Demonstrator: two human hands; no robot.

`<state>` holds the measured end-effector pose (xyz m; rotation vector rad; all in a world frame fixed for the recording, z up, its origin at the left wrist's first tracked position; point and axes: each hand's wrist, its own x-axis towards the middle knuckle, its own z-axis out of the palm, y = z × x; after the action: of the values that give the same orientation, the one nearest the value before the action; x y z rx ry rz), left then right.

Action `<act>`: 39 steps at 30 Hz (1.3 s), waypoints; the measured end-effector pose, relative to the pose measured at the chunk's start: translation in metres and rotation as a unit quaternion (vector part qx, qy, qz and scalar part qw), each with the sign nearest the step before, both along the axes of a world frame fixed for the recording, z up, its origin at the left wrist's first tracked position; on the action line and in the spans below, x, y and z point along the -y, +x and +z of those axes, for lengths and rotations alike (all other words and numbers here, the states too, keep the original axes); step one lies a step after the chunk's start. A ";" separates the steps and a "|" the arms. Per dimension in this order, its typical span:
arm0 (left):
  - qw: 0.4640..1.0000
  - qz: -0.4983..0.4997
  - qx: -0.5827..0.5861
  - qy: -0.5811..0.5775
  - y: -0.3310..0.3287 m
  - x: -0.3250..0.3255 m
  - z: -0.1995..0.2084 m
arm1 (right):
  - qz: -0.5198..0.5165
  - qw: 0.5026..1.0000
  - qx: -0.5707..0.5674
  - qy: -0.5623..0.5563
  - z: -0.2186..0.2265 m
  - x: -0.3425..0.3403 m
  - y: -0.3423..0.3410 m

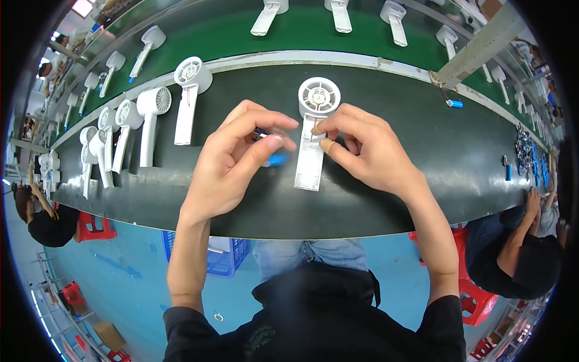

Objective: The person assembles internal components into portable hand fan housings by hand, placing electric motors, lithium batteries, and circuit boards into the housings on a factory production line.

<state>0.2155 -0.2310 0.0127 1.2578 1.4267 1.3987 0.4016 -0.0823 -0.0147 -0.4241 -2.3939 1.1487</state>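
Note:
A white handheld fan lies face up in front of me, its round head pointing away and its handle open, with thin wires inside. My right hand is at the upper handle, its curled index finger and thumb at the wires and the handle's right edge. Tan coverings show on those two fingertips. Left of the handle, my left hand has its fingers curled around a small dark circuit board, partly hidden by the thumb. A blurred blue battery shows just below those fingers, apart from the fan.
Several white fans stand or lie along the dark table's left side. Beyond a pale rail, more fans lie on a green conveyor belt. A blue battery and a pile of parts are at right. Co-workers sit at both sides.

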 end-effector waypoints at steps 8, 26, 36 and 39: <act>0.947 0.043 -0.318 0.011 0.017 -0.012 -0.024 | -0.032 0.999 0.011 -0.036 -0.010 0.000 -0.008; 0.961 0.051 -0.266 0.048 0.012 -0.016 -0.023 | -0.074 0.967 -0.004 -0.243 -0.032 0.011 -0.013; 0.988 0.152 -0.006 0.035 0.028 -0.011 -0.051 | -0.083 0.925 -0.042 -0.368 -0.024 0.016 -0.015; 0.989 0.118 0.073 0.049 0.027 -0.010 -0.050 | -0.074 0.927 -0.030 -0.368 -0.023 0.016 -0.015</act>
<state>0.2425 -0.2208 -0.0372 1.0466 1.4558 1.7012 0.3864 -0.0983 -0.0381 -0.7691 -1.7612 1.9286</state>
